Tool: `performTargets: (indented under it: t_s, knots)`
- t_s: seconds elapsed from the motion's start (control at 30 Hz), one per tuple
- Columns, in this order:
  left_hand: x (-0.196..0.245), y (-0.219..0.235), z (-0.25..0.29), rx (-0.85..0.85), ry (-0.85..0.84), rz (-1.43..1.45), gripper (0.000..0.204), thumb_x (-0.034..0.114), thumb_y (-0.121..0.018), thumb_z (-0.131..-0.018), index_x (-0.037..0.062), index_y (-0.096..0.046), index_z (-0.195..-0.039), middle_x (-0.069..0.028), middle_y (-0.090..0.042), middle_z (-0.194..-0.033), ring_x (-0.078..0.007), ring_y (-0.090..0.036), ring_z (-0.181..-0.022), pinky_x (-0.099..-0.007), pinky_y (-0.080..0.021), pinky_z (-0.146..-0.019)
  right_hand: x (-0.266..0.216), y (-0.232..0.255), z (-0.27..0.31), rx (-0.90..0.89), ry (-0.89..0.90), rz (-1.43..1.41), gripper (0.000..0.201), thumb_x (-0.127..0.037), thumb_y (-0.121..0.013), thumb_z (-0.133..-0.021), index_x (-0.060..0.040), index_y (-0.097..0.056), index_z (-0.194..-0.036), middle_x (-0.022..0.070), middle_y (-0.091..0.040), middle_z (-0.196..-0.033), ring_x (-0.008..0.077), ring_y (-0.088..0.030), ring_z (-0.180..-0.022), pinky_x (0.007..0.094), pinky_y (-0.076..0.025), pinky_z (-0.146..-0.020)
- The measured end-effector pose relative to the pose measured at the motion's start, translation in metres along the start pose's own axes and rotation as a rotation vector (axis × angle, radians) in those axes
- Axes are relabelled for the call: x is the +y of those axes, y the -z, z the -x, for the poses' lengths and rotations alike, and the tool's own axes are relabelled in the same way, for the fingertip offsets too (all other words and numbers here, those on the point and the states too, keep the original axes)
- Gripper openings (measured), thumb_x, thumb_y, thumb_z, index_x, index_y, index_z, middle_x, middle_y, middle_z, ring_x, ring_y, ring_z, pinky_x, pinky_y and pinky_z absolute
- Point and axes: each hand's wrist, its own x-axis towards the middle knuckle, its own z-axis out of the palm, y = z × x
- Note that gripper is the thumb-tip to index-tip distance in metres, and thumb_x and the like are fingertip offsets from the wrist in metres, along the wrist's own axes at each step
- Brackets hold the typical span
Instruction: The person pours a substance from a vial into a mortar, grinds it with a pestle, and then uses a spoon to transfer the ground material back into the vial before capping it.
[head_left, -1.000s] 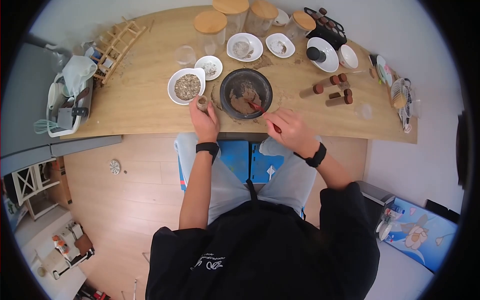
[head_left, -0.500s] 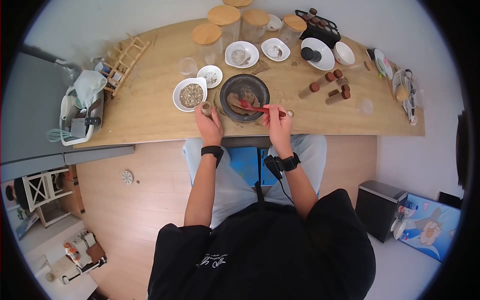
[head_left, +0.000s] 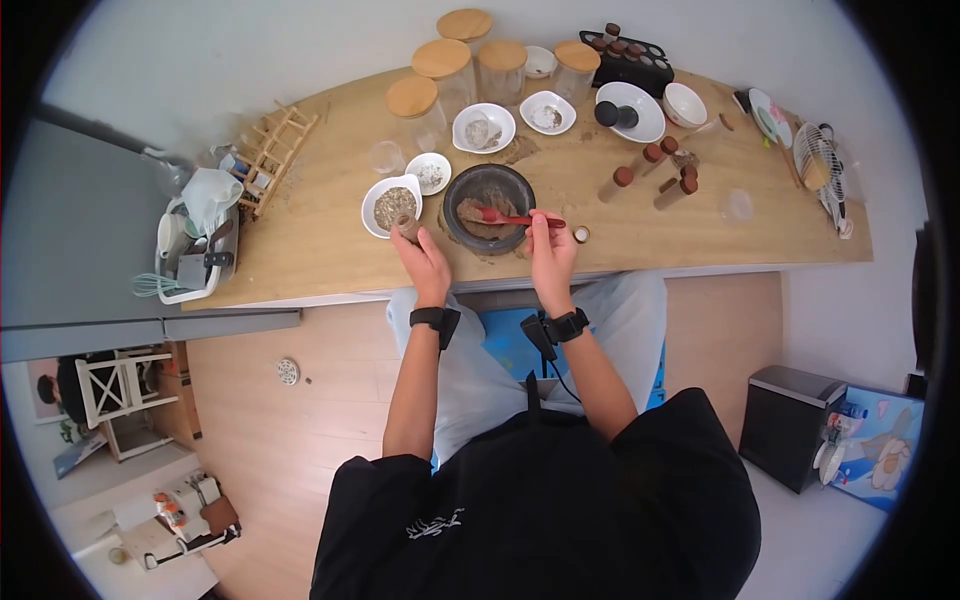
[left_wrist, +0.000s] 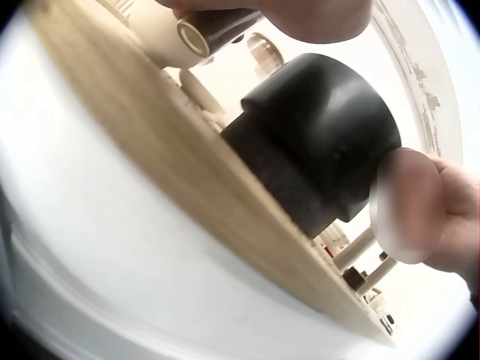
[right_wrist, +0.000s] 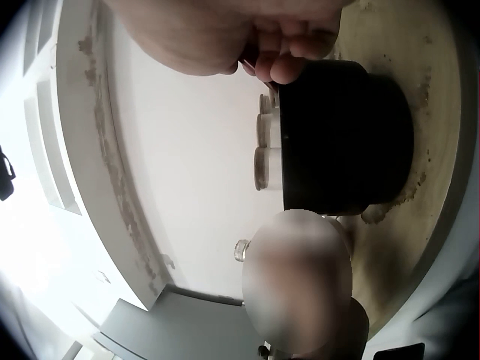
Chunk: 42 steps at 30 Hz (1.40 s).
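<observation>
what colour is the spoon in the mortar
Red; the spoon shows best in the head view, held by the right hand.

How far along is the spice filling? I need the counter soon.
Ground brown powder already lies in the dark mortar. In hand: the right hand holds a red spoon in it, while the left hand holds a small jar. Capped tubes lie nearby.

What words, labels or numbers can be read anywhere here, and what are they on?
White print on the person's black shirt: too small and warped to read.
Picture box on the floor at the far right: a drawing, no legible words.
Mortar, red spoon, small jar, bowl, wooden-lidded jars: no lettering visible.
Both wrist views: no text.
</observation>
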Motion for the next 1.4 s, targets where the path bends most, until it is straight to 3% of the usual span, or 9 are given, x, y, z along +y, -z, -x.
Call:
performTargets:
  t_s: [0.13, 0.2, 0.3, 0.4, 0.6, 0.87, 1.1, 1.27, 1.4]
  knots:
    - [0.033, 0.011, -0.008, -0.050, -0.135, -0.020, 0.046, 0.016, -0.053, -0.106, -0.0067, -0.041, -0.145, -0.0248, -0.052, -0.133, -0.0375, -0.053, -0.121, -0.0427, -0.039, -0.109, 0.008, 0.001, -0.014, 0.005, 0.045, 0.053, 0.026, -0.025, -0.059, -0.108, -0.0029, -0.067, -0.118, -0.0019, -0.061, -0.084, 0.0040, -0.052, -0.068, 0.0202, -0.040, -0.059]
    - [0.052, 0.019, -0.016, -0.221, -0.334, -0.130, 0.044, 0.013, -0.058, -0.103, -0.0010, -0.048, -0.143, -0.0225, -0.054, -0.126, -0.0390, -0.055, -0.116, -0.0435, -0.041, -0.105, 0.007, 0.003, -0.020, -0.002, 0.017, 0.021, 0.027, -0.027, -0.057, -0.109, -0.0029, -0.067, -0.118, -0.0018, -0.061, -0.084, 0.0044, -0.053, -0.068, 0.0204, -0.041, -0.059]
    - [0.075, 0.027, -0.022, -0.346, -0.306, -0.202, 0.041, 0.013, -0.063, -0.100, 0.0058, -0.055, -0.140, -0.0192, -0.055, -0.117, -0.0384, -0.055, -0.109, -0.0434, -0.043, -0.098, 0.003, 0.006, -0.026, -0.004, -0.035, -0.042, 0.031, -0.030, -0.053, -0.111, -0.0028, -0.066, -0.117, -0.0014, -0.062, -0.084, 0.0052, -0.054, -0.068, 0.0208, -0.041, -0.059]
    - [0.079, 0.029, -0.028, -0.336, -0.315, -0.258, 0.040, 0.014, -0.067, -0.099, 0.0093, -0.058, -0.138, -0.0153, -0.056, -0.111, -0.0346, -0.056, -0.104, -0.0434, -0.043, -0.093, -0.013, 0.005, -0.032, 0.001, -0.061, -0.092, 0.033, -0.032, -0.050, -0.111, -0.0027, -0.065, -0.115, -0.0009, -0.062, -0.084, 0.0059, -0.055, -0.068, 0.0213, -0.041, -0.059]
    - [0.083, 0.031, -0.033, -0.348, -0.345, -0.445, 0.043, 0.017, -0.071, -0.096, 0.0137, -0.059, -0.138, -0.0114, -0.057, -0.108, -0.0299, -0.057, -0.104, -0.0450, -0.039, -0.095, -0.055, -0.001, -0.044, -0.027, -0.052, -0.105, 0.032, -0.030, -0.049, -0.111, -0.0025, -0.064, -0.114, 0.0003, -0.062, -0.083, 0.0069, -0.055, -0.068, 0.0222, -0.041, -0.058]
    - [0.099, 0.018, -0.035, -0.386, -0.377, -0.457, 0.043, 0.018, -0.072, -0.095, 0.0146, -0.061, -0.136, -0.0091, -0.057, -0.105, -0.0277, -0.057, -0.103, -0.0441, -0.037, -0.094, -0.070, 0.006, -0.071, -0.147, -0.044, -0.013, 0.032, -0.031, -0.050, -0.111, -0.0021, -0.064, -0.114, 0.0018, -0.063, -0.085, 0.0078, -0.056, -0.070, 0.0231, -0.041, -0.058]
    - [0.119, -0.003, -0.034, -0.433, -0.291, -0.397, 0.041, 0.023, -0.071, -0.096, 0.0156, -0.062, -0.136, -0.0076, -0.058, -0.103, -0.0257, -0.057, -0.100, -0.0427, -0.033, -0.088, -0.136, 0.011, -0.124, -0.513, 0.145, 0.304, 0.028, -0.029, -0.049, -0.112, -0.0051, -0.064, -0.115, 0.0008, -0.063, -0.088, 0.0068, -0.058, -0.075, 0.0216, -0.042, -0.063]
    - [0.123, -0.020, -0.030, -0.366, -0.259, -0.378, 0.042, 0.027, -0.069, -0.098, 0.0155, -0.061, -0.137, -0.0070, -0.059, -0.107, -0.0245, -0.058, -0.101, -0.0420, -0.029, -0.089, -0.180, -0.008, -0.118, -0.678, 0.318, 0.463, 0.023, -0.022, -0.049, -0.112, -0.0047, -0.064, -0.115, 0.0009, -0.063, -0.093, 0.0063, -0.058, -0.081, 0.0223, -0.046, -0.068]
    - [0.123, -0.021, -0.028, -0.369, -0.190, -0.354, 0.042, 0.028, -0.067, -0.100, 0.0143, -0.060, -0.139, -0.0066, -0.060, -0.109, -0.0237, -0.058, -0.102, -0.0410, -0.027, -0.092, -0.203, -0.017, -0.107, -0.858, 0.444, 0.753, 0.018, -0.013, -0.052, -0.109, -0.0018, -0.063, -0.116, 0.0034, -0.063, -0.101, 0.0094, -0.060, -0.087, 0.0250, -0.050, -0.075]
